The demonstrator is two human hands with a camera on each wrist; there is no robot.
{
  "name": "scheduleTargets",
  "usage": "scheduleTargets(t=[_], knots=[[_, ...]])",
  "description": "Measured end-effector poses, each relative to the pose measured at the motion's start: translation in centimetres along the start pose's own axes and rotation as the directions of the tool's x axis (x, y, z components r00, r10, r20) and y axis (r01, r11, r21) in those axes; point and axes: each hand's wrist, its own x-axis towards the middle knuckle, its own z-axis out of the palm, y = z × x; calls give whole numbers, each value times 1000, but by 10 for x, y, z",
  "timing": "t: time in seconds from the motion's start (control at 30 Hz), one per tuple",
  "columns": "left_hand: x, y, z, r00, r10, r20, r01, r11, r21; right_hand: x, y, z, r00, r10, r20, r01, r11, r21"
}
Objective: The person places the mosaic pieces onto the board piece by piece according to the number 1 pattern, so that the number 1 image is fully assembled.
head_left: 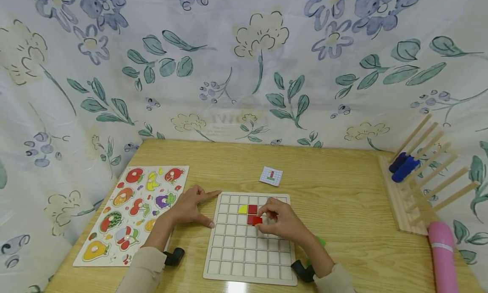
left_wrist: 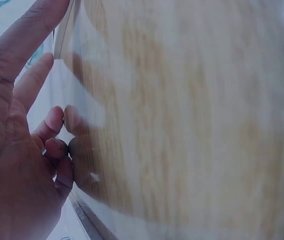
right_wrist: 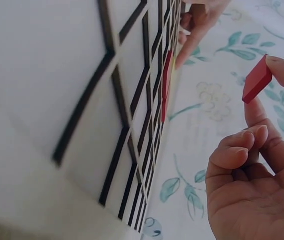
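A pale grid board [head_left: 228,263] with square recesses lies on the table. In its upper rows sit a yellow tile [head_left: 243,209] with a rounded corner, a red tile [head_left: 252,209] beside it, and another red tile [head_left: 250,219] below that one. My right hand [head_left: 284,220] pinches a red square tile [right_wrist: 257,79] between thumb and index finger, over the board just right of the lower red tile. My left hand [head_left: 188,206] rests at the board's left side, index finger and thumb stretched to its edge; its other fingers touch the tabletop in the left wrist view.
A fruit puzzle board [head_left: 146,188] lies at left. Behind the grid board is a small pattern card [head_left: 271,175]. Green pieces [head_left: 320,242] show partly behind my right forearm. At right stand a wooden peg rack [head_left: 396,204] with blue pieces [head_left: 405,169] and a pink cylinder [head_left: 442,250].
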Motion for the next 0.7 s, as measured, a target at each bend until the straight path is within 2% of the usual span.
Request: scheduleTargets(t=[0.47,0.7], knots=[[-1,0,0,1000,-11,9,11,1000,-9,4,1,10,1000,3,7,-3,1000,9],[-2,0,0,1000,-15,7,15,1000,-12,7,7,13,996,64,56,-60,996,-67]])
